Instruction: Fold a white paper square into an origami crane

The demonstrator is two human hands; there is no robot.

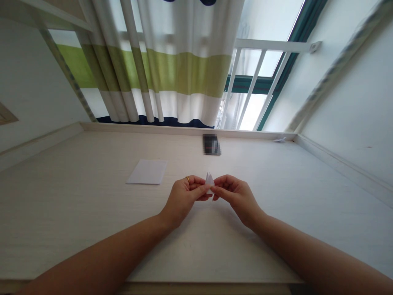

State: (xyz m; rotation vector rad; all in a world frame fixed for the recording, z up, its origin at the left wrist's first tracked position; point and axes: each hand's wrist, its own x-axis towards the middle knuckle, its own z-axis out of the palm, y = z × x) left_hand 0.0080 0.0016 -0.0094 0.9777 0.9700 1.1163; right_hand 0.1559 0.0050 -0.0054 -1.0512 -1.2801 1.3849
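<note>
A small piece of folded white paper [209, 180] with pointed tips at its top is held upright between my two hands, above the middle of the table. My left hand [188, 190], with a ring on one finger, pinches it from the left between thumb and fingers. From the other side, the thumb and fingertips of my right hand [235, 191] close on its right edge. Parts of the paper's lower half are hidden behind the fingers. A flat white sheet stack [147, 172] lies on the table to the left of my left hand.
Beyond my hands, a dark blurred-out object [211, 144] sits near the back edge of the pale table [76, 196]. A small white folded piece [279, 139] lies in the far right corner. Behind stand a striped curtain [184, 73] and a white railing [273, 45].
</note>
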